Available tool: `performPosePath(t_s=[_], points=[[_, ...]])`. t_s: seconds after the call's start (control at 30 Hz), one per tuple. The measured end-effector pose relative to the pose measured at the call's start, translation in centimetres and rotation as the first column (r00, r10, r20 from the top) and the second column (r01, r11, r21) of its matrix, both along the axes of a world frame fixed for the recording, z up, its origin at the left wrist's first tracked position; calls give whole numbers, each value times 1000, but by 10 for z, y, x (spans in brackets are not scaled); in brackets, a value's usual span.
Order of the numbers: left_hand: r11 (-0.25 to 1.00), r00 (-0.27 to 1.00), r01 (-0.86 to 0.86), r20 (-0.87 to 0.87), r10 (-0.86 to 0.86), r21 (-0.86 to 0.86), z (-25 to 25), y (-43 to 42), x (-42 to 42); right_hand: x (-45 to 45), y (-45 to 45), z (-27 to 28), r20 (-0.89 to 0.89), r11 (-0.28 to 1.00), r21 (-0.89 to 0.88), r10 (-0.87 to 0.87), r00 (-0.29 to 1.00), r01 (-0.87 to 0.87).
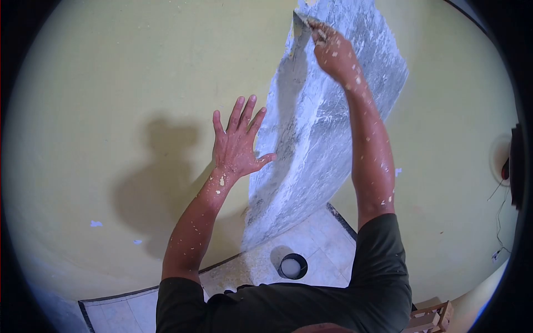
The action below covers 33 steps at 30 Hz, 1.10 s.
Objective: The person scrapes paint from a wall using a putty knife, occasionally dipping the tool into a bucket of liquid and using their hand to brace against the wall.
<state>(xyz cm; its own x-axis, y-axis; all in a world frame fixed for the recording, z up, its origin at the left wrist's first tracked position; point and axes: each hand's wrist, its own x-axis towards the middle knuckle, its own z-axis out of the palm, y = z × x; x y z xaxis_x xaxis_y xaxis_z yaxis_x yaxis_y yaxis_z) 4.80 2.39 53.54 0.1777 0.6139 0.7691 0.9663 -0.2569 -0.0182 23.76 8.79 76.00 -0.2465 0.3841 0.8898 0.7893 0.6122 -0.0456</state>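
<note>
My right hand (334, 54) is closed around the handle of a scraper (301, 18), high up on the wall. Its blade meets the left edge of a scraped grey-white patch (333, 122), where the yellow paint (183, 61) begins. My left hand (237, 145) lies with fingers spread against the painted wall, its thumb reaching over the patch's left border. Pale paint flakes cling to both forearms and to my right hand. Most of the scraper's handle is hidden by my fingers.
A dark-rimmed round container (293, 266) with whitish contents stands on the tiled floor (327, 261), near scattered debris. A wooden piece of furniture (433, 319) is at lower right. A wire (499, 222) hangs along the right wall.
</note>
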Motion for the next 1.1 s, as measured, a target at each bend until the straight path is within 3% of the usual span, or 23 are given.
performPosePath(t_s=[0.1, 0.13, 0.17, 0.23, 0.27, 0.33, 0.37, 0.47, 0.53, 0.57, 0.63, 0.67, 0.7, 0.77, 0.8, 0.87, 0.9, 0.97, 1.03, 1.1], points=[[1000, 1000, -6, 4, 6, 4, 2, 1, -1, -14, -6, 14, -124, 1000, 6, -21, 992, 22], [1000, 1000, -10, 5, 10, -4, 3, 1, -1, -7, 33, 38, 0, 976, 208, -72, 997, 70], [1000, 1000, -5, -4, 5, -26, 0, -2, 0, -2, 33, 58, 77, 973, 223, -82, 994, 63], [1000, 1000, 0, -4, 0, -13, 0, 3, -2, -20, -46, 65, -297, 963, -241, 47, 954, -122], [1000, 1000, 12, -4, -12, -7, -3, 1, -1, -9, -28, 54, -298, 960, -252, 39, 954, -118], [1000, 1000, 3, -13, -3, -1, -2, -1, 0, 18, 29, 30, 0, 992, 74, -101, 995, 101], [1000, 1000, -10, -23, 10, -2, -2, -2, 0, 22, 30, 16, 36, 995, 92, -44, 998, 40], [1000, 1000, -5, -7, 5, -27, -1, -3, 0, 7, 20, 41, -20, 985, 126, -113, 993, 115], [1000, 1000, -11, -3, 11, -7, 0, -1, -1, 1, -9, 71, -140, 971, -239, -49, 989, 15], [1000, 1000, -11, 11, 11, 8, -2, -1, 2, 6, -7, 66, -139, 968, -251, -58, 989, 22], [1000, 1000, -11, 8, 11, -1, -4, -2, 3, 16, -2, 53, -14, 981, -180, -71, 997, 68], [1000, 1000, -20, 8, 20, 7, -2, -1, 3, 18, 4, 35, 95, 999, 15, -32, 995, 31], [1000, 1000, -19, 16, 18, 13, -3, -2, 5, 14, 11, 22, 56, 996, -18, -82, 995, 83], [1000, 999, -6, 41, 7, -17, -2, -3, 3, -4, 3, 30, 31, 984, 148, -106, 994, 100], [1000, 999, -15, 38, 16, -13, 2, 0, 1, -8, 0, 41, 28, 984, 151, -97, 995, 92], [1000, 1000, -22, 21, 21, 16, -5, 1, 4, -19, -49, 58, -194, 964, -266, -30, 981, -23], [1000, 1000, -21, 21, 21, 14, -5, 2, 5, -8, -26, 54, -194, 963, -268, -31, 981, -23], [999, 999, -34, 16, 34, -3, -5, 2, 4, 16, 36, 40, 24, 996, 84, 36, 999, -38], [999, 999, -35, 12, 35, -20, -5, -1, 5, 18, 33, 35, 112, 999, 10, -33, 993, 32], [998, 999, -51, 5, 51, -26, 2, 0, 2, 11, 37, 50, 56, 987, 160, -25, 998, 16]])
